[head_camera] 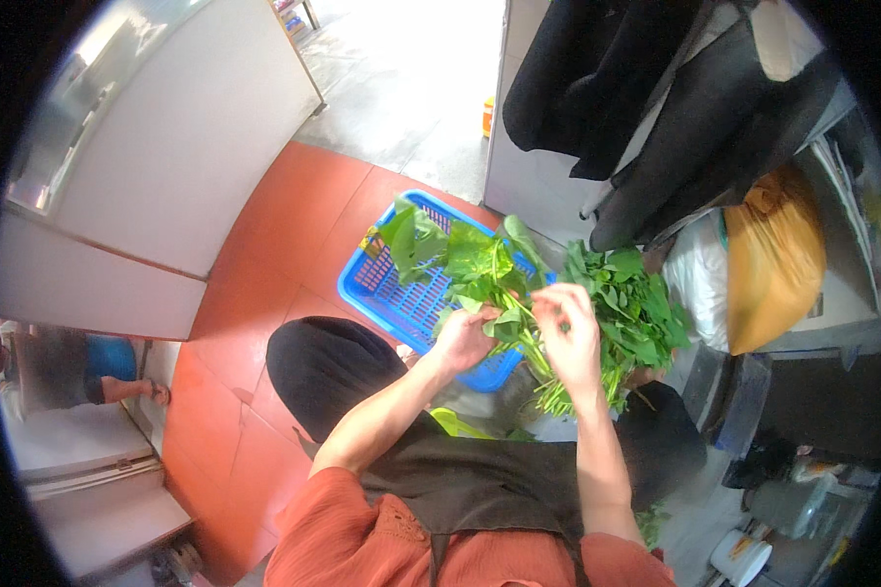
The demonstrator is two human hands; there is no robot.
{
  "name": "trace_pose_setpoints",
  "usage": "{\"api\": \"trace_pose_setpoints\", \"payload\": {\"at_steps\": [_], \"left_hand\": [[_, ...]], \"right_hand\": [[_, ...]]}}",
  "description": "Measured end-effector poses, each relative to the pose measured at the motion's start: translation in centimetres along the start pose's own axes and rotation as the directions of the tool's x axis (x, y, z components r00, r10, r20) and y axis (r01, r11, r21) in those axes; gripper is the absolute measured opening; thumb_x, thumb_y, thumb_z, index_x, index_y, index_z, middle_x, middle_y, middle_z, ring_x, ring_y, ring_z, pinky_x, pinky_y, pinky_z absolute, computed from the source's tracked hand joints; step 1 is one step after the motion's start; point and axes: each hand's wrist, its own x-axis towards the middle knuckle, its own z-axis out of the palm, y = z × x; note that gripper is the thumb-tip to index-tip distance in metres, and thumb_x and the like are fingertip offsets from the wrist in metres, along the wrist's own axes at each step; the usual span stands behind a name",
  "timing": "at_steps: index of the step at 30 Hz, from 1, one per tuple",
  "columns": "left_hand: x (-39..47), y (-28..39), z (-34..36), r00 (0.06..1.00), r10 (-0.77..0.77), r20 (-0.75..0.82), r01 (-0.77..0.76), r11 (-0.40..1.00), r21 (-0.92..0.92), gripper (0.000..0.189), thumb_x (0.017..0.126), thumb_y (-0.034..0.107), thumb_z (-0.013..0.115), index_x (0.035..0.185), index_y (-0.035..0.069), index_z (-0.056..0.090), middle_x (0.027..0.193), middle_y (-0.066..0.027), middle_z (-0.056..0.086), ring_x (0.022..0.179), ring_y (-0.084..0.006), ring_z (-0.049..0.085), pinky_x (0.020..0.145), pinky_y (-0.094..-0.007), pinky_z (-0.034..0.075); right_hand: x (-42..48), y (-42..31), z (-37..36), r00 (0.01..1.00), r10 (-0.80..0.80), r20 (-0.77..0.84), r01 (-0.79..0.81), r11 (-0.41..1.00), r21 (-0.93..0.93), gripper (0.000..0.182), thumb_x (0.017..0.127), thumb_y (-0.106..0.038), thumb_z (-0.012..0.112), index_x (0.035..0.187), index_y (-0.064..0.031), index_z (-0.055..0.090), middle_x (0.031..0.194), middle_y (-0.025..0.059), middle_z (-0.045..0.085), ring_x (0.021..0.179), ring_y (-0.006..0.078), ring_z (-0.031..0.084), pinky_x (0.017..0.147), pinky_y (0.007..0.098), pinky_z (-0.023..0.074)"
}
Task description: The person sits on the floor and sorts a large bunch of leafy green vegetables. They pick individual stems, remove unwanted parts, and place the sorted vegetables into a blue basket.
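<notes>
A bunch of leafy green stems point(477, 253) is gripped in my left hand point(466, 339), its broad leaves spreading over a blue plastic basket point(352, 282). Just right of the stems is my right hand point(569, 323), raised with bent fingers; whether it pinches a stem is unclear. The basket stands on the floor before my knees, and the leaves hide part of its inside. A large pile of leafy greens point(631, 304) lies to the right, its cut stems pointing towards me. Below my hands a yellow-green plastic item point(455, 423) shows partly.
Red tiles point(264, 271) cover the floor at left, beside a white panel point(154, 139). Dark cloths point(683, 125) hang at upper right above a white bag point(697, 279) and a yellow bag point(778, 264). A white tub point(740, 558) is at lower right. Another person's leg point(121, 389) shows at far left.
</notes>
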Motion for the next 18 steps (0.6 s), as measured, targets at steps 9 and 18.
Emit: {"api": "trace_pose_setpoints", "payload": {"at_steps": [9, 18], "left_hand": [[0.8, -0.3, -3.8, 0.937, 0.346, 0.053, -0.203, 0.414, 0.887, 0.026, 0.073, -0.002, 0.062, 0.098, 0.003, 0.063, 0.099, -0.0096, 0.064, 0.095, -0.0201, 0.06, 0.082, -0.0311, 0.047], [1.2, 0.5, -1.0, 0.959, 0.265, -0.102, -0.158, 0.796, 0.585, 0.02, 0.076, 0.011, 0.068, 0.094, 0.005, 0.059, 0.086, -0.0007, 0.06, 0.079, -0.0118, 0.056, 0.07, -0.028, 0.046]], "right_hand": [[5.3, 5.6, 6.1, 0.975, 0.029, 0.22, -0.059, 0.989, 0.132, 0.011, 0.082, -0.006, 0.061, 0.09, 0.0004, 0.062, 0.081, 0.0058, 0.061, 0.072, 0.0124, 0.059, 0.065, 0.0254, 0.0475], [6.2, 3.3, 6.5, 0.985, -0.152, -0.077, 0.155, 0.987, 0.037, 0.018, 0.079, -0.001, 0.061, 0.097, -0.003, 0.062, 0.096, 0.0071, 0.054, 0.082, 0.0162, 0.056, 0.07, 0.0251, 0.0455]]}}
